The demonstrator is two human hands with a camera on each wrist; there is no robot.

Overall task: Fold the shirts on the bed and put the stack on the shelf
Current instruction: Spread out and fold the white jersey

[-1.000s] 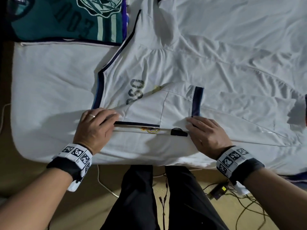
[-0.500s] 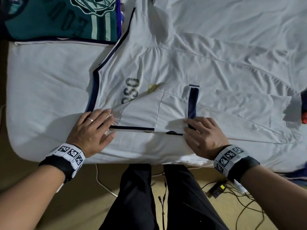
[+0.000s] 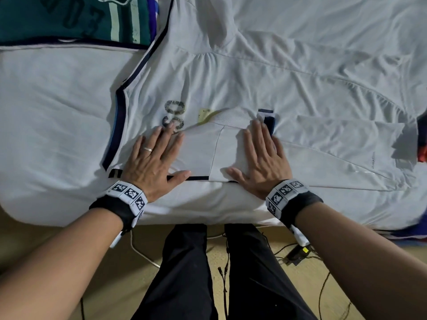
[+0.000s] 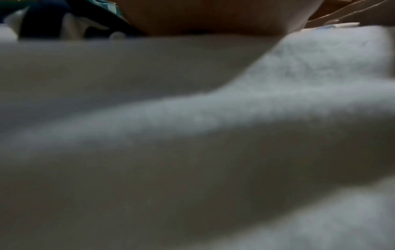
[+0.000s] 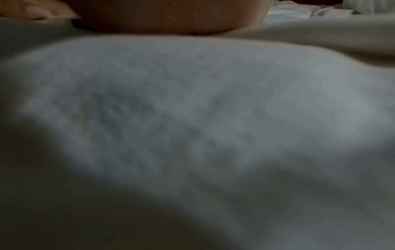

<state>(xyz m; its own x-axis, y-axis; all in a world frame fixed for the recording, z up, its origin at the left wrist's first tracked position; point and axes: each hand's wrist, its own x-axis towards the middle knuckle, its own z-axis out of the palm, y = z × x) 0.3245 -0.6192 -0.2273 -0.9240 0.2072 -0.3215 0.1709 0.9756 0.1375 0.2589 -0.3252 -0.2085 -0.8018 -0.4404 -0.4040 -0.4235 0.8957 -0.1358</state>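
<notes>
Two hands, left hand [image 3: 154, 160] and right hand [image 3: 263, 160], press flat (fingers straight, gripping nothing) on one white shirt [image 3: 231, 72]; one green shirt [image 3: 74, 17] lies beyond.

Both wrist views blurred; green shirt [image 3: 74, 17] cut off by top edge

I see the white shirt [image 3: 231, 72] with navy trim spread flat on the bed [image 3: 50, 107], sleeve folded inward; a green shirt [image 3: 69, 17] lies beyond.
</notes>
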